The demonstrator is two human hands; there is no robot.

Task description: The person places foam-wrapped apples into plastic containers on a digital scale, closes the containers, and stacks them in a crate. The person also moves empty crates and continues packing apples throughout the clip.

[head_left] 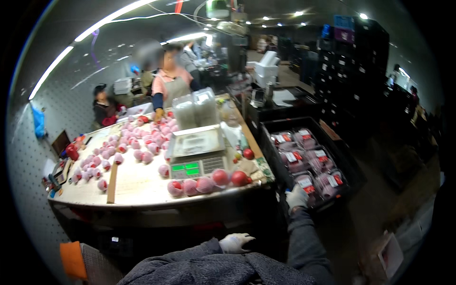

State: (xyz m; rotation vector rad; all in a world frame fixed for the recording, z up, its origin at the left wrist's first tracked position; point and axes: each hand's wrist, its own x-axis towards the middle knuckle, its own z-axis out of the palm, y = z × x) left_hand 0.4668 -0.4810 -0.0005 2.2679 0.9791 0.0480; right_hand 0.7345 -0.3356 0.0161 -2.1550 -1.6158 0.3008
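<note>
My right hand, in a white glove, reaches to the near left corner of a black crate. It is at the edge of a clear fruit pack with a red and white label; blur hides how its fingers are bent. Several similar packs lie in rows inside the crate, holding pink net-wrapped fruit. Close to my body is my left hand, also gloved in white, open with its fingers apart and nothing in it.
Left of the crate stands a table with many net-wrapped fruits, a digital scale and stacked clear trays. A co-worker stands across it. Tall black crate stacks rise at the right. An orange-topped chair is near left.
</note>
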